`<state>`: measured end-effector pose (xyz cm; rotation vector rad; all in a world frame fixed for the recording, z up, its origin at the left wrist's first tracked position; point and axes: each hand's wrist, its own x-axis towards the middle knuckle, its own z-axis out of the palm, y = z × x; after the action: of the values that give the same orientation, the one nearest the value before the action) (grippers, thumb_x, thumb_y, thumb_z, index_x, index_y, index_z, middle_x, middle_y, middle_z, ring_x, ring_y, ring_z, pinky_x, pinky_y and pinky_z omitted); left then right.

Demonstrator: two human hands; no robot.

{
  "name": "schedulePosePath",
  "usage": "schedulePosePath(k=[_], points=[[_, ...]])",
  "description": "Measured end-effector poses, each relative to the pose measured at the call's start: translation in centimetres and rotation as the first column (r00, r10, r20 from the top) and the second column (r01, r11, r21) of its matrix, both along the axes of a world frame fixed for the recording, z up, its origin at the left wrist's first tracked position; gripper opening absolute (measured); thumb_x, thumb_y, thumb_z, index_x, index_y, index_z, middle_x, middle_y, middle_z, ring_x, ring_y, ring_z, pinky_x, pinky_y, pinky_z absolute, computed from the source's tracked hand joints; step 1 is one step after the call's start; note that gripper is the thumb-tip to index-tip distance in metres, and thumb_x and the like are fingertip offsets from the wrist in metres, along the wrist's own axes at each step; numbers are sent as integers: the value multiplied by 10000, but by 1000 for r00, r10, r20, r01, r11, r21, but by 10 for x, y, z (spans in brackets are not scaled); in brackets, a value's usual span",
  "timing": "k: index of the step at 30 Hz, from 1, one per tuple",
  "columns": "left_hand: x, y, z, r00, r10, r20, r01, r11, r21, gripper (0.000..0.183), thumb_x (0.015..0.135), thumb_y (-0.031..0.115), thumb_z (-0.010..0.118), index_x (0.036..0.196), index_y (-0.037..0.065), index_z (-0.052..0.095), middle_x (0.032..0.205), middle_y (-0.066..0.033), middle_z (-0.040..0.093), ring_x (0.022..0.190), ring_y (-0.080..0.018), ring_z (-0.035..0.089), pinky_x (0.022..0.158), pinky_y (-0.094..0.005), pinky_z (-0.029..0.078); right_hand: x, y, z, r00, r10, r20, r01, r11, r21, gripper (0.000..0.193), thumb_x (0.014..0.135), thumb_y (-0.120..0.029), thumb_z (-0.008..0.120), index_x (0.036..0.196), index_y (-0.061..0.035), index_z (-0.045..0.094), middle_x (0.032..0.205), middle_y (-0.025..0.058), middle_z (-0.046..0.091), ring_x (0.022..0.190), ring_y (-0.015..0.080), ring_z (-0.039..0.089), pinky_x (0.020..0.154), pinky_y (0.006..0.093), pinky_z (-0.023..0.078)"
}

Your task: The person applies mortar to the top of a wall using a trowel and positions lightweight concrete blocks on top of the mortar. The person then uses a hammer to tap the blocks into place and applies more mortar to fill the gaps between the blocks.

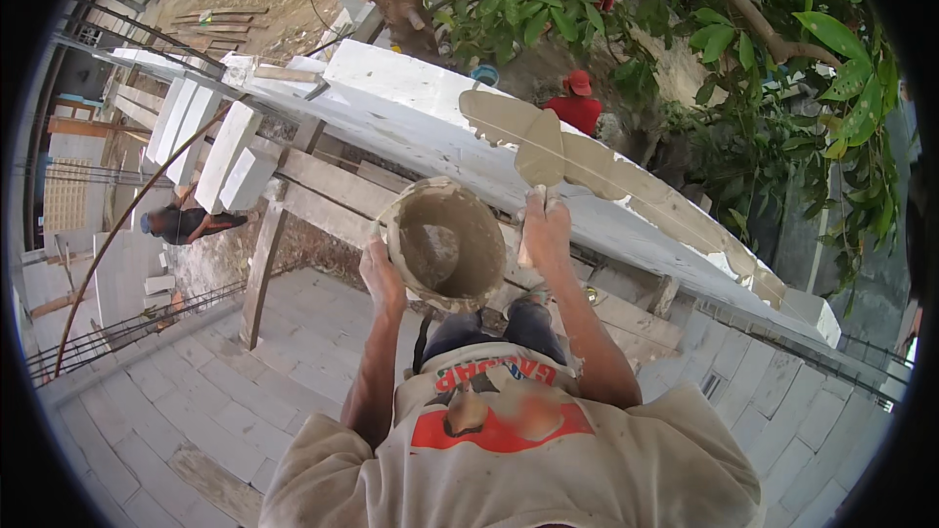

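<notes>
My left hand (382, 272) grips the rim of a mortar-stained bucket (482, 246) on its left side. Wet grey mortar (428, 256) lies in the bottom of the bucket. Closed around a handle, my right hand (546, 232) holds a trowel (540, 153), whose broad blade is over the top of a white block wall (391, 78). A band of spread mortar (626, 179) covers the wall top on both sides of the blade, ragged at its left end. A thin string runs along the wall over the mortar.
Scaffold planks (337, 198) run below the wall, with several white blocks (230, 152) standing at the left. A person in a red cap (577, 84) is beyond the wall; another in dark clothes (191, 225) is below left. Leafy branches (773, 39) hang at the upper right.
</notes>
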<state>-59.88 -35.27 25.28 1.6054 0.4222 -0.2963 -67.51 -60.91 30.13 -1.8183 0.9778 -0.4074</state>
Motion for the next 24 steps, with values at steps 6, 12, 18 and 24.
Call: schedulePosePath(k=[6, 12, 18, 24], points=[[-4, -8, -2, 997, -73, -40, 75, 996, 51, 495, 1133, 383, 459, 1085, -54, 687, 978, -88, 683, 855, -170, 604, 803, -361, 518, 97, 49, 19, 971, -200, 134, 37, 674, 738, 308, 1138, -319, 472, 1109, -17, 527, 756, 59, 562, 452, 176, 572, 353, 362, 506], [-5, -22, 5, 995, -53, -81, 53, 999, -3, 427, 1109, 351, 466, 1030, -28, 647, 972, -71, 642, 905, -174, 610, 838, -369, 527, 39, 37, -13, 906, 408, -112, -366, 888, 280, 378, 1087, -315, 553, 1251, 24, 588, 891, 233, 711, 695, 349, 719, 649, 494, 607], [-22, -40, 0, 963, -268, -36, 269, 939, 216, 578, 1126, 417, 450, 1073, -111, 678, 909, -179, 679, 843, -276, 609, 822, -445, 492, -105, 7, -15, 658, 496, -566, -650, 754, -96, 387, 1020, -313, 636, 1257, -10, 678, 1152, 225, 723, 1000, 370, 763, 843, 520, 600], [-58, -106, 44, 758, -647, 75, 600, 739, 306, 517, 1128, 354, 448, 1062, -104, 679, 936, -239, 700, 870, -302, 628, 823, -462, 491, -150, -1, -67, 318, 395, -862, -833, 550, -55, 254, 924, -183, 660, 1131, -82, 766, 1173, 197, 721, 1025, 295, 778, 784, 473, 622]])
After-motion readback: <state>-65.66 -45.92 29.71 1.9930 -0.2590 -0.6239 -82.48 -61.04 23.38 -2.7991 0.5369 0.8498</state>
